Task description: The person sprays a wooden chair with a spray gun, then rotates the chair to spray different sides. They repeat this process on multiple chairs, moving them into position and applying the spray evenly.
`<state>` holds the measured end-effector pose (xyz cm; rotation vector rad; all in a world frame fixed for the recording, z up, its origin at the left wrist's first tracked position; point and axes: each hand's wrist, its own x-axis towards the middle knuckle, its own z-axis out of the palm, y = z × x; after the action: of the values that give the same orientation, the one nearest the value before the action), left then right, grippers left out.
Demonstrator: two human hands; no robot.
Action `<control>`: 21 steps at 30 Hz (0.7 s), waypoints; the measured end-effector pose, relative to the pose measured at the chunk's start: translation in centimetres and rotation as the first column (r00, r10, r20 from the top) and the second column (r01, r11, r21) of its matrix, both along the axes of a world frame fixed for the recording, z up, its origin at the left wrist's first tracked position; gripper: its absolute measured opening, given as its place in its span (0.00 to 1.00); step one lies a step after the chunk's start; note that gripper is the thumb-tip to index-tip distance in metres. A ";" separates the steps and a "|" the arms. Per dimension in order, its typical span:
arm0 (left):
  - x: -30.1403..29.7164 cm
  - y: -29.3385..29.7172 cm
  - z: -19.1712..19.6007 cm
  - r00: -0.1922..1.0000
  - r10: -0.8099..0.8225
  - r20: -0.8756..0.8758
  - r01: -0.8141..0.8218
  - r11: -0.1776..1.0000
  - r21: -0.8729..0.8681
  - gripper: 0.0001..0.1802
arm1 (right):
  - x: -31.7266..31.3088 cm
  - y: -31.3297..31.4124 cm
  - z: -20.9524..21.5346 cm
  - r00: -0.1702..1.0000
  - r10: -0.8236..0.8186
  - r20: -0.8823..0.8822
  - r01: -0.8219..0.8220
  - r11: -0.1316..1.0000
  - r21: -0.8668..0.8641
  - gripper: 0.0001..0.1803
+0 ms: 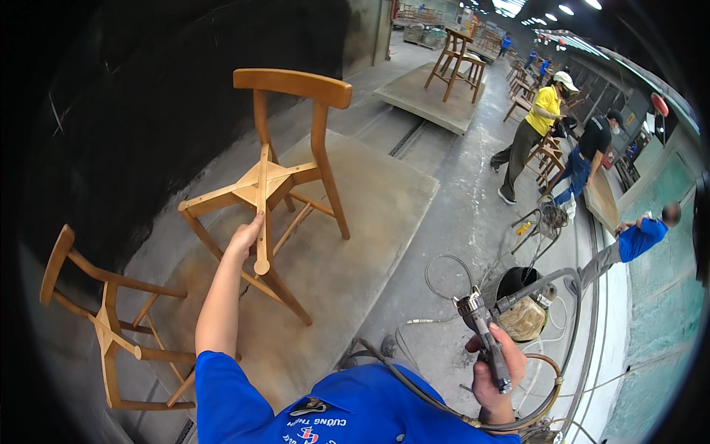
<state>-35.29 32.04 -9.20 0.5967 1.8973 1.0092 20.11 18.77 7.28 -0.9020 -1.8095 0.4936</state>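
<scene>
The left hand [245,235] rests open against the front rail of the seatless wooden chair [275,177], steadying it near the platform's [384,192] left edge; the right hand [494,366] stays clear, clamped on a spray gun [484,337].

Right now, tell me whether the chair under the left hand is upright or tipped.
Tipped. The wooden chair frame leans back on its platform, its front leg raised, with the left hand on its seat rail.
</scene>
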 end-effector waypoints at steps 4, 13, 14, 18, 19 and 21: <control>1.9 2.3 -1.0 0.995 0.093 0.038 -0.094 0.995 0.022 0.47 | 0.5 -0.1 0.6 0.997 -0.082 -0.012 0.083 0.992 0.096 0.33; 3.9 0.8 -0.3 0.979 0.147 -0.138 -0.132 0.985 0.111 0.49 | 1.4 3.0 -0.5 0.976 -0.043 -0.213 -0.003 0.977 -0.212 0.26; 4.4 1.1 0.1 0.976 0.148 -0.157 -0.131 0.984 0.118 0.50 | 1.9 3.8 -0.8 0.966 -0.069 -0.248 0.008 0.971 -0.239 0.27; 7.7 -1.0 1.0 0.900 0.324 -0.291 -0.303 0.946 0.113 0.52 | 3.8 6.6 -2.6 0.923 -0.134 -0.360 -0.048 0.890 -0.454 0.32; 8.8 -1.1 0.9 0.879 0.366 -0.305 -0.338 0.930 0.144 0.51 | 4.2 7.4 -3.0 0.932 -0.172 -0.318 -0.009 0.868 -0.496 0.29; 10.1 0.3 0.6 0.862 0.476 -0.176 -0.445 0.876 0.187 0.48 | 5.1 8.8 -3.4 0.935 -0.171 -0.312 -0.014 0.857 -0.515 0.30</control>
<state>-25.20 32.29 -8.62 0.3404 2.2390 1.4438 25.21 27.52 3.84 -1.1570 -1.3231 1.0468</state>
